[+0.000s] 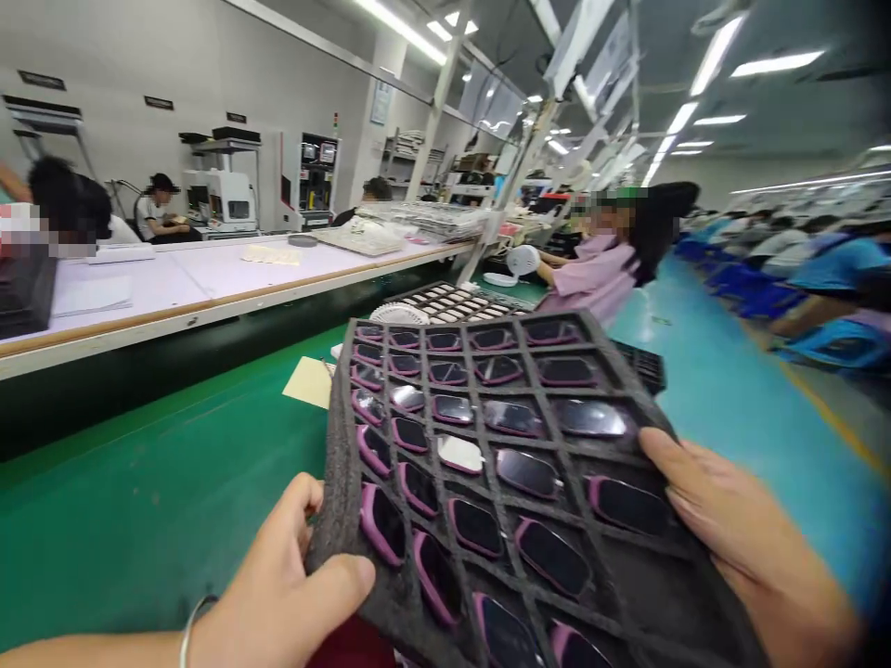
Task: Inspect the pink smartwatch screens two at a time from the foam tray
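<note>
So there's this dark foam tray (342,445), held up front and center, tilted so its top shows a grid of slots. Most slots have a dark-screened piece (553,557) with a pinkish-purple edge sitting in them, and some screens catch a bright glare. 1 white piece (460,455) stands out near the middle. The 2 hands are well apart, both clamped on the tray: the left hand (275,580) has the near left corner, thumb on top, and the right hand (744,529) grips the right edge. Silvery bracelet (189,635) on the left wrist, btw. Just past the far edge there's a white ribbed round thing (399,314), kinda half hidden, plus a rack of pale pieces (459,301). A yellow sheet (306,382) pokes out on the left. Further out, a person in a pink top (591,274) is next to a small white fan-like thing (523,261). Over left runs a long desk (229,269) with papers on it, and by the wall a person in white (161,211) sits near a white machine (226,199).
</note>
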Demonstrator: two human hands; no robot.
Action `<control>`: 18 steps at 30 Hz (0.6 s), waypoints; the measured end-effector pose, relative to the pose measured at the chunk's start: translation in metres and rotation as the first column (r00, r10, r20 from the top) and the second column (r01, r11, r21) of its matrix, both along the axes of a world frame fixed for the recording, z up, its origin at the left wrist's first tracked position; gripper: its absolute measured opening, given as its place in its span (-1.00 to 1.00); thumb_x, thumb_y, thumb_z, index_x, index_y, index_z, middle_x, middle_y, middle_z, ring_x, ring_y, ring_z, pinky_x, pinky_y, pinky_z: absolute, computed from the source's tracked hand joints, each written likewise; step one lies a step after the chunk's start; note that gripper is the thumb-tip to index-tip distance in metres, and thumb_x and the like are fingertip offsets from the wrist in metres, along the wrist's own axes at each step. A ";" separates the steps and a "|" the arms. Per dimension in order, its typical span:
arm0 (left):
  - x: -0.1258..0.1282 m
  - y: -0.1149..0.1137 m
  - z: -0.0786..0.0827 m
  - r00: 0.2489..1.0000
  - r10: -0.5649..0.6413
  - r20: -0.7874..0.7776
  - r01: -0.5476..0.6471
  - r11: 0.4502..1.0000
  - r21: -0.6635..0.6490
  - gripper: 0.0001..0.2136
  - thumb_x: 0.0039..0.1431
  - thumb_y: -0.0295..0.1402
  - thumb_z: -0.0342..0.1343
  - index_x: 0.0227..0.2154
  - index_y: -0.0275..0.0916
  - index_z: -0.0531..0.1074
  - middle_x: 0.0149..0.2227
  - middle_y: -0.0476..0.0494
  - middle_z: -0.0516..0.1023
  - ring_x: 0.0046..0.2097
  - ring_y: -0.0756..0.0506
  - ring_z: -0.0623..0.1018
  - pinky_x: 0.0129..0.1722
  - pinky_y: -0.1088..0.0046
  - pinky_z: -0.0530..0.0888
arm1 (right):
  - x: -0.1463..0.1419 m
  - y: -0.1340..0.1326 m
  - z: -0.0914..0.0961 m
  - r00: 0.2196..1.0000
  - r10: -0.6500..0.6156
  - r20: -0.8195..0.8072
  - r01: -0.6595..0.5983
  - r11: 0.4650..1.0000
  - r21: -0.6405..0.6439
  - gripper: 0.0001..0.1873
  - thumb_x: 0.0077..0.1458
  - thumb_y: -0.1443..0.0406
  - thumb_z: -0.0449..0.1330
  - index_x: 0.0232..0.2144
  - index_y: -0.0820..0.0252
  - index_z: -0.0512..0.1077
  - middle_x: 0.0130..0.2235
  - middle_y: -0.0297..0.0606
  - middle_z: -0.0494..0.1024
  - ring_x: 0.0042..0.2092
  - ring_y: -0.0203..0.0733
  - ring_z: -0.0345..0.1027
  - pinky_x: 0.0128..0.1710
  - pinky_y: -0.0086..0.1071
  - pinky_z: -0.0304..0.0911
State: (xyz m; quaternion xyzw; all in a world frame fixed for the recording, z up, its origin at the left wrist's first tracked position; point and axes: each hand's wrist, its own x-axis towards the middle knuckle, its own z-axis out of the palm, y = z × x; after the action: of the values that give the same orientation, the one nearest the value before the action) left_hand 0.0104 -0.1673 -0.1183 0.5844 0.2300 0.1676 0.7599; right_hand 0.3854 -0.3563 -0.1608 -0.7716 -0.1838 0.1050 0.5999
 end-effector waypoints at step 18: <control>-0.182 0.207 -0.085 0.195 0.943 -0.271 -0.877 0.291 0.382 -0.77 0.19 -0.24 0.18 -0.22 -0.32 0.46 -0.35 -0.11 0.56 -0.35 -0.08 0.56 -0.34 0.40 0.52 | -0.256 0.206 -0.130 0.527 0.699 -0.484 -0.593 0.710 0.380 -0.32 -0.19 -0.16 0.42 -0.17 0.14 0.39 -0.18 -0.12 0.68 -0.22 0.03 0.58 -0.24 -0.17 0.44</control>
State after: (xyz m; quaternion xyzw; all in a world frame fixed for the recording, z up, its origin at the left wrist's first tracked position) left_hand -0.1719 0.0399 -0.2038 0.4063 0.6857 0.4600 0.3914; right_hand 0.1295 -0.1506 -0.2905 -0.5193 -0.2669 0.5409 0.6054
